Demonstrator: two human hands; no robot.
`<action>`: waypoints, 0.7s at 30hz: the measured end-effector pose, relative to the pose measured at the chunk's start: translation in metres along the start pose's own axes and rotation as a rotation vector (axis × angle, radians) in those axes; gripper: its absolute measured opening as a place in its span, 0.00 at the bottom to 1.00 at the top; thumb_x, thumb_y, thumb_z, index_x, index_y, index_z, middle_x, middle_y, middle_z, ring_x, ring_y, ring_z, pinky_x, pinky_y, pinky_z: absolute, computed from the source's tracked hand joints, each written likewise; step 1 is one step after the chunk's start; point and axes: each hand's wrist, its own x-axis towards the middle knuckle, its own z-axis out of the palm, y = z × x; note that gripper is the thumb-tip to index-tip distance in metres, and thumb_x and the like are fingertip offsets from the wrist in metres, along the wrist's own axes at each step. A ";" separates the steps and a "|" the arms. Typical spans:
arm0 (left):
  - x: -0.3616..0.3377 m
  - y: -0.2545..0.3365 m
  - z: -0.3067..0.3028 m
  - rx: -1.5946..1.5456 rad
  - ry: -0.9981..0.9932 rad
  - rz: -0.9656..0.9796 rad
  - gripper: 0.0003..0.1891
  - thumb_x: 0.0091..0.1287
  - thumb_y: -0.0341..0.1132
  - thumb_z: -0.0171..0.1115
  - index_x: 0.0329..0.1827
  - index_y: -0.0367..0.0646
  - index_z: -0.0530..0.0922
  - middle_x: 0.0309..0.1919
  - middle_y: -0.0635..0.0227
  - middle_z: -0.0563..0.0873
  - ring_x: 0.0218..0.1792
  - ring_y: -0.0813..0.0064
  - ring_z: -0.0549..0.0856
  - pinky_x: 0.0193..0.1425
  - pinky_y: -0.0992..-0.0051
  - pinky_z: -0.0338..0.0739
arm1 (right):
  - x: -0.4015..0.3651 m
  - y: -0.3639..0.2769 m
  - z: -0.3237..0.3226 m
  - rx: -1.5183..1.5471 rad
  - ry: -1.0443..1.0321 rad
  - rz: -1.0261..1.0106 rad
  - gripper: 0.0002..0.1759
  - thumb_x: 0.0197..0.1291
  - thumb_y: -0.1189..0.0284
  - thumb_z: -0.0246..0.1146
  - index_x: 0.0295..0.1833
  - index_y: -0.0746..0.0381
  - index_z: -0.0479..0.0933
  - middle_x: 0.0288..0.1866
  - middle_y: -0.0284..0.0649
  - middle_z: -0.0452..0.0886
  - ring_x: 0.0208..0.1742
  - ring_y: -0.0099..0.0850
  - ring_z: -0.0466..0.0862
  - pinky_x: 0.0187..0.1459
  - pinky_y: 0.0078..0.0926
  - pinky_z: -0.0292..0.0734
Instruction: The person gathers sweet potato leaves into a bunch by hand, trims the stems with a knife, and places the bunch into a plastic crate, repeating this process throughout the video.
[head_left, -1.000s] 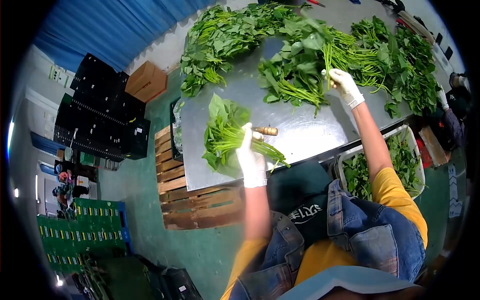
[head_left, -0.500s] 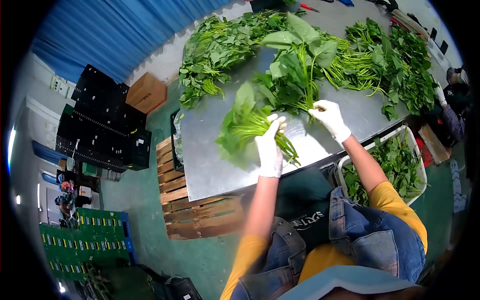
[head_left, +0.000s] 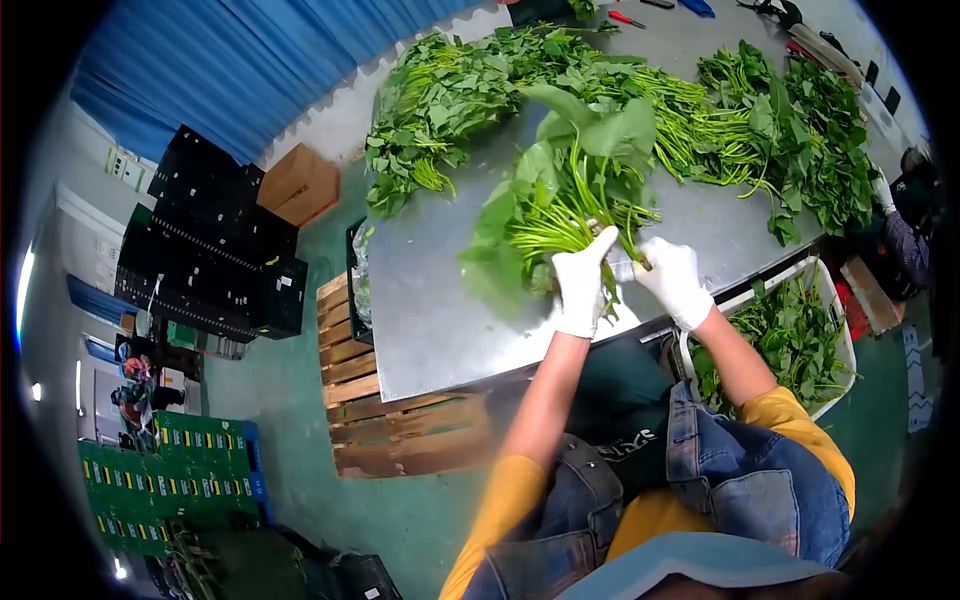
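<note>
My left hand [head_left: 582, 283], in a white glove, is closed round a bunch of leafy greens [head_left: 545, 228], its leaves pointing up and left. Close to its right, my right hand [head_left: 674, 281], also gloved, pinches the lower stems of taller greens [head_left: 607, 135] with broad leaves. The two bundles meet and overlap above the metal table [head_left: 430, 300]. Some of the leaves on the left are blurred. Behind them a long heap of greens [head_left: 440, 105] runs along the far side of the table, with more greens [head_left: 815, 140] at the right.
A white basket of greens [head_left: 845, 345] stands below the table's right edge. Red-handled scissors [head_left: 626, 19] lie at the back. Wooden pallets [head_left: 350, 372], dark crates [head_left: 215, 230] and a cardboard box [head_left: 300, 186] are at the left. A co-worker's sleeve [head_left: 905, 245] shows at the far right.
My left hand has moved right with its bunch. My right hand has come slightly down with its greens, and the two bundles now overlap.
</note>
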 end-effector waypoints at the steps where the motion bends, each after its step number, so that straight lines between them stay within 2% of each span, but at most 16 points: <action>1: 0.003 -0.008 -0.001 -0.012 -0.005 -0.039 0.13 0.53 0.23 0.70 0.41 0.35 0.80 0.35 0.70 0.83 0.33 0.82 0.79 0.39 0.80 0.75 | -0.004 0.002 0.000 -0.016 -0.002 0.008 0.06 0.45 0.72 0.66 0.29 0.62 0.77 0.26 0.44 0.78 0.26 0.45 0.79 0.29 0.37 0.75; 4: -0.003 -0.003 0.009 -0.062 -0.103 -0.101 0.11 0.54 0.24 0.69 0.41 0.36 0.80 0.34 0.72 0.83 0.33 0.82 0.79 0.39 0.80 0.74 | -0.015 -0.008 -0.019 0.069 -0.088 0.097 0.07 0.46 0.72 0.66 0.32 0.62 0.80 0.28 0.46 0.79 0.27 0.42 0.80 0.31 0.33 0.75; 6: -0.013 0.012 0.015 -0.073 -0.065 -0.061 0.10 0.55 0.25 0.69 0.40 0.37 0.80 0.34 0.73 0.83 0.32 0.83 0.78 0.38 0.80 0.73 | -0.026 0.001 -0.023 0.345 0.022 0.150 0.08 0.49 0.73 0.66 0.35 0.64 0.81 0.29 0.45 0.80 0.27 0.36 0.80 0.31 0.30 0.74; 8: -0.025 0.033 0.019 -0.099 -0.001 -0.012 0.10 0.56 0.25 0.68 0.40 0.36 0.80 0.34 0.73 0.83 0.31 0.83 0.78 0.36 0.81 0.72 | -0.038 0.023 -0.037 0.610 0.011 0.510 0.09 0.53 0.69 0.66 0.34 0.64 0.82 0.30 0.41 0.83 0.25 0.29 0.79 0.30 0.26 0.74; 9: -0.023 0.036 0.014 -0.097 0.008 0.023 0.06 0.60 0.30 0.64 0.37 0.40 0.80 0.31 0.73 0.81 0.27 0.83 0.76 0.31 0.80 0.70 | -0.039 0.028 -0.060 0.703 0.058 0.675 0.11 0.55 0.69 0.66 0.40 0.64 0.81 0.34 0.40 0.83 0.28 0.26 0.79 0.33 0.23 0.75; 10: -0.022 0.039 0.009 -0.096 0.022 0.056 0.06 0.63 0.36 0.61 0.33 0.43 0.79 0.28 0.73 0.79 0.23 0.83 0.74 0.26 0.79 0.68 | -0.044 0.039 -0.078 0.792 0.098 0.844 0.13 0.57 0.68 0.65 0.45 0.65 0.81 0.37 0.39 0.84 0.31 0.23 0.79 0.36 0.19 0.76; 12: -0.025 0.050 -0.004 -0.143 0.068 0.058 0.07 0.63 0.36 0.61 0.32 0.42 0.79 0.26 0.73 0.79 0.24 0.82 0.75 0.28 0.79 0.68 | -0.090 0.150 -0.047 1.428 0.738 0.885 0.22 0.61 0.64 0.62 0.55 0.66 0.74 0.47 0.40 0.81 0.37 0.21 0.79 0.42 0.14 0.75; 14: -0.041 0.072 -0.014 0.008 0.080 0.008 0.09 0.64 0.36 0.60 0.30 0.40 0.79 0.24 0.72 0.79 0.27 0.82 0.77 0.32 0.79 0.70 | -0.128 0.216 -0.056 1.852 0.544 0.757 0.28 0.66 0.60 0.57 0.63 0.69 0.66 0.56 0.42 0.77 0.45 0.19 0.77 0.47 0.11 0.73; 16: -0.033 0.041 -0.027 -0.061 -0.046 0.253 0.09 0.62 0.34 0.61 0.35 0.36 0.82 0.27 0.69 0.82 0.30 0.82 0.79 0.37 0.81 0.73 | -0.096 0.155 -0.069 1.927 0.456 0.997 0.29 0.67 0.60 0.55 0.66 0.68 0.64 0.60 0.42 0.75 0.50 0.21 0.76 0.51 0.13 0.71; 17: -0.039 0.041 -0.028 -0.171 -0.057 0.131 0.08 0.62 0.32 0.62 0.39 0.36 0.83 0.29 0.70 0.84 0.30 0.83 0.79 0.37 0.82 0.73 | -0.083 0.123 -0.061 1.754 0.249 0.941 0.30 0.66 0.60 0.56 0.67 0.68 0.62 0.60 0.42 0.74 0.52 0.24 0.76 0.53 0.16 0.70; 18: -0.052 0.063 -0.027 -0.082 -0.040 0.146 0.06 0.61 0.29 0.61 0.37 0.38 0.83 0.28 0.71 0.83 0.30 0.84 0.79 0.37 0.82 0.73 | -0.071 0.092 -0.050 1.587 0.038 0.851 0.32 0.66 0.61 0.57 0.68 0.68 0.60 0.60 0.42 0.74 0.54 0.26 0.76 0.55 0.19 0.69; 19: -0.054 0.055 -0.030 -0.148 -0.106 0.135 0.05 0.59 0.27 0.63 0.36 0.38 0.82 0.28 0.71 0.83 0.30 0.83 0.79 0.35 0.81 0.73 | -0.059 0.065 -0.040 1.499 -0.182 0.706 0.32 0.64 0.63 0.59 0.68 0.69 0.61 0.59 0.42 0.74 0.54 0.27 0.76 0.56 0.21 0.69; 20: -0.058 0.052 -0.033 -0.025 -0.026 0.086 0.05 0.56 0.25 0.64 0.35 0.38 0.80 0.27 0.71 0.82 0.29 0.82 0.79 0.34 0.80 0.74 | -0.049 0.040 -0.029 1.401 -0.390 0.547 0.33 0.62 0.65 0.61 0.68 0.69 0.61 0.57 0.41 0.75 0.54 0.28 0.75 0.56 0.22 0.68; 21: -0.066 0.054 -0.040 -0.061 0.013 0.096 0.08 0.53 0.27 0.66 0.35 0.37 0.80 0.27 0.69 0.82 0.29 0.82 0.79 0.35 0.80 0.74 | -0.041 0.013 -0.016 1.258 -0.526 0.479 0.32 0.60 0.67 0.62 0.67 0.70 0.62 0.56 0.41 0.75 0.54 0.27 0.75 0.56 0.22 0.69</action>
